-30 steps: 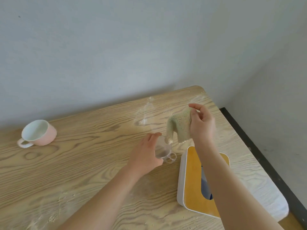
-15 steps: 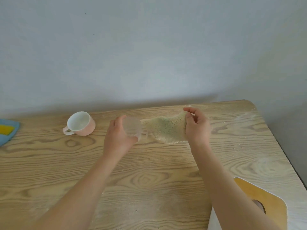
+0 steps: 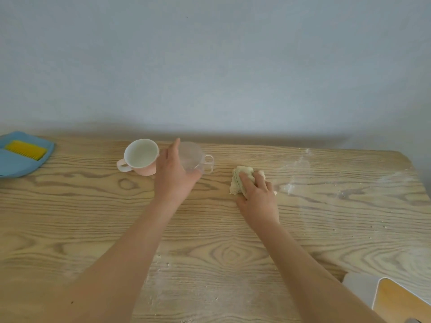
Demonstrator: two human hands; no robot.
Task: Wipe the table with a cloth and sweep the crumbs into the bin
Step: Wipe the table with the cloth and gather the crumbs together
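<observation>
- Right hand [image 3: 256, 197] lies with fingers spread over a bunched cream knitted cloth [image 3: 240, 180], pressing it onto the pale wood-grain bench [image 3: 93, 217], likely to start a wiping stroke.
- Left hand [image 3: 173, 180], left of the cloth, curls round a clear plastic handled cup [image 3: 196, 157], probably to hold it out of the wipe's path. I cannot tell whether it stands on the bench.
- Pink mug with a white inside [image 3: 140, 157] sits just past that cup.
- White powdery crumbs [image 3: 293, 178] lie just right of the cloth, with more scattered nearer the person.
- Blue dustpan [image 3: 14, 164] carrying a yellow brush [image 3: 25, 149] is far left of the cloth, and a white bin [image 3: 359, 287] is near-right.
- Open room for strokes lies right of the cloth, while the grey wall [image 3: 210, 66] closes the far edge.
</observation>
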